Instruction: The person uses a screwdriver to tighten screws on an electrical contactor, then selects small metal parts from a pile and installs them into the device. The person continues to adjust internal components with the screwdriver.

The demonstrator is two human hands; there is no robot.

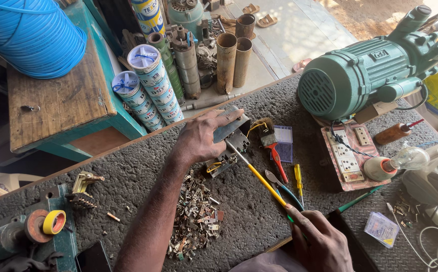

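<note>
A: Gripping the long yellow-handled screwdriver [259, 179] at its far end, the right hand [317, 242] sits bottom centre-right of frame, fingers closed round the handle. The shaft runs up-left, and its tip meets the small grey metal-and-plastic switch unit [229, 146] at frame centre.

B: Left hand?

A: The left hand [204, 138] lies palm-down over the unit, fingers curled over its top plate, pinning it to the dark rough bench mat [128, 171].

B: How will the unit handle?

A: Stiff and fairly light, I'd judge. Boxy sheet-metal body, yellow wires looping out at the sides. Probably sharp at the edges, with the wires being the fragile bit. Best held by the flat top plate and the body sides, as it is now. The mat looks grippy, so sliding seems unlikely.

B: Screwdriver?

A: Long and thin, so the tip could wander under side load. The grip is far back on the handle, which means less control.

B: What's around it?

A: Near, lower centre: a heap of small scrap metal contacts [196, 221]. Right of the unit: a red-handled brush [271, 143], blue-handled pliers [279, 184] and a small yellow tester screwdriver [298, 179]. Lower left: a yellow tape roll [54, 221]. Further off, upper right: a big green electric motor [360, 75] above a switch-and-socket board [347, 153]. Upper left: a blue coil of pipe [32, 35] on a wooden table.
</note>
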